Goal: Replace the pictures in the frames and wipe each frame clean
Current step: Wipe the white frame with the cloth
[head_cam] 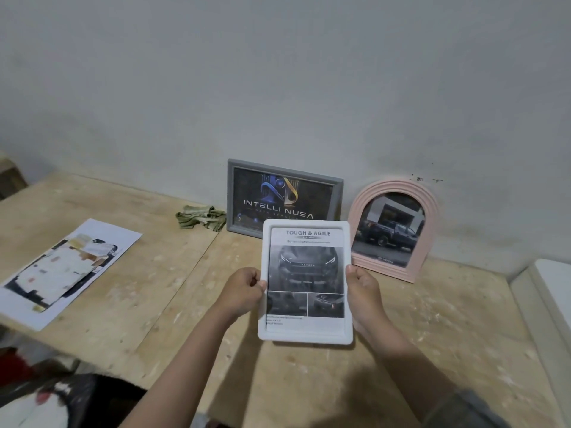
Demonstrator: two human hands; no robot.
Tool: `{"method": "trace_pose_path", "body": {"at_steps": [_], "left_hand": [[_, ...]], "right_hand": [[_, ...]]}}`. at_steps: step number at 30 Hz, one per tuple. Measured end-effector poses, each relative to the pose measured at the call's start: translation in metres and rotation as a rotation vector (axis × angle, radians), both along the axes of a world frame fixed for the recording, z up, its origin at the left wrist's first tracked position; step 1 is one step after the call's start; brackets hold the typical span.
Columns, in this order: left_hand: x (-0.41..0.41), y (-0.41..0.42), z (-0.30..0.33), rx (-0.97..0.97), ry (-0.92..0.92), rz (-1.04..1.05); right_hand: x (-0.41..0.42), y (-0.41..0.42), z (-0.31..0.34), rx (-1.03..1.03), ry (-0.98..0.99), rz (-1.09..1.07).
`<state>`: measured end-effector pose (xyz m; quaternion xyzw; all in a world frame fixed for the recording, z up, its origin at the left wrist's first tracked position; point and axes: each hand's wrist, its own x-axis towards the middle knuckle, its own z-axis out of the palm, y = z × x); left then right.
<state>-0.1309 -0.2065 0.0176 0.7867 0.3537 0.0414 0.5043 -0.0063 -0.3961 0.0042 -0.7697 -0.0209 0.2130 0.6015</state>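
The left hand is gripping the left edge of the white frame, thumb lying over the front rim and fingers curling behind it. The right hand is doing the same on the right edge, so the frame is being carried by its 2 long sides, face up toward the camera and lifted clear of the worktop. Holding it by the rim is probably keeping fingers off the front pane and letting the person check that the sheet is sitting straight.

Inside the white frame a car flyer is showing, headed "TOUGH & AGILE", with 1 large photo and 2 small ones under it; it seems to be filling the opening squarely.

Just behind it, 2 other frames are leaning against the wall, likely set there as finished. The grey frame is holding a dark "INTELLI NUSA" print. The pink arched frame, to its right, is holding a picture of a parked pickup.

A crumpled green cloth is lying on the worktop just beside the grey frame, near enough for wiping. Well to the left, a loose printed sheet is lying flat; whether it is a removed picture or a spare I cannot tell.

By my judgement the white frame is loaded and is due for standing beside the others.
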Motion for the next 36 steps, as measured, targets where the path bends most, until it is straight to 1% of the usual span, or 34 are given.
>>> {"method": "trace_pose_path", "body": {"at_steps": [5, 7, 11, 16, 18, 22, 27, 29, 32, 34, 36], "left_hand": [[-0.007, 0.002, 0.004, -0.073, 0.046, -0.005], [-0.011, 0.002, 0.009, -0.138, 0.035, 0.007], [-0.023, 0.007, 0.018, -0.288, -0.061, 0.069], [-0.051, 0.02, 0.013, -0.518, -0.278, 0.171], [-0.059, 0.025, 0.01, -0.514, -0.322, 0.226], [-0.079, 0.052, 0.006, -0.456, -0.418, 0.408], [-0.12, 0.109, 0.007, -0.4, -0.45, 0.57], [-0.136, 0.136, 0.006, -0.382, -0.455, 0.622], [-0.155, 0.172, 0.004, -0.378, -0.454, 0.712], [-0.164, 0.199, 0.004, -0.394, -0.466, 0.734], [-0.17, 0.221, 0.005, -0.405, -0.483, 0.738]], "right_hand": [[-0.007, 0.009, -0.002, 0.041, 0.031, -0.016], [-0.011, 0.013, 0.002, 0.057, 0.06, -0.026], [-0.015, 0.024, 0.003, 0.117, 0.112, -0.011], [-0.022, 0.055, 0.0, 0.126, 0.125, 0.073], [-0.026, 0.071, -0.001, 0.128, 0.123, 0.117], [-0.039, 0.118, -0.003, 0.159, 0.165, 0.226], [-0.052, 0.203, 0.001, 0.162, 0.186, 0.347], [-0.051, 0.245, -0.006, 0.085, 0.08, 0.364], [-0.043, 0.3, -0.013, -0.078, -0.153, 0.424], [-0.037, 0.341, -0.017, -0.182, -0.321, 0.505], [-0.026, 0.377, -0.024, -0.325, -0.517, 0.633]]}}
